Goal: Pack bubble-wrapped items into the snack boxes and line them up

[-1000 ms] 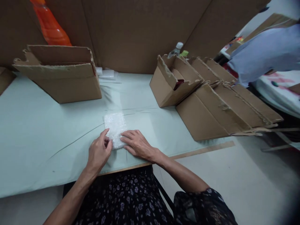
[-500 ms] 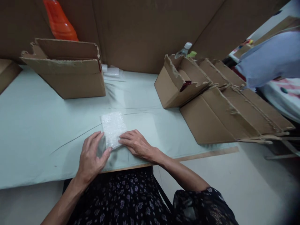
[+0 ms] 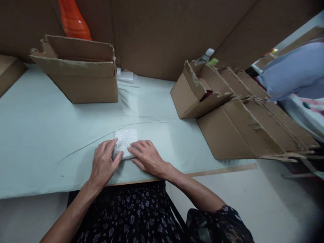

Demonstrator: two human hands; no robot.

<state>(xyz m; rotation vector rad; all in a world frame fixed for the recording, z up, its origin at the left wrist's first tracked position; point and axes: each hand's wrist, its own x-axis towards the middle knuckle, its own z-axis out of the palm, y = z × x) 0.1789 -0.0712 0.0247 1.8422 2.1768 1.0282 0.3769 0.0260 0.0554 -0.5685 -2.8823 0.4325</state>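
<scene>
A small, clear bubble-wrap pouch lies on the pale green tabletop near its front edge, between my two hands. My left hand is curved about its left side, with the thumb at the near edge and the forefinger on the upper left. From the right, my right hand rests its fingertips on the pouch's right part, thumb at the lower right. Together the hands hold the pouch from both sides. Whether anything is inside it, I cannot tell.
An open cardboard box stands at the back left, an orange bottle behind it. Flat clear pouches lie beside that box. More open boxes line the right side. Another person's blue sleeve shows at far right.
The pouch now lies straighter and looks shorter from front to back. My left hand has moved in closer on its left side. The whole view has shifted slightly.
</scene>
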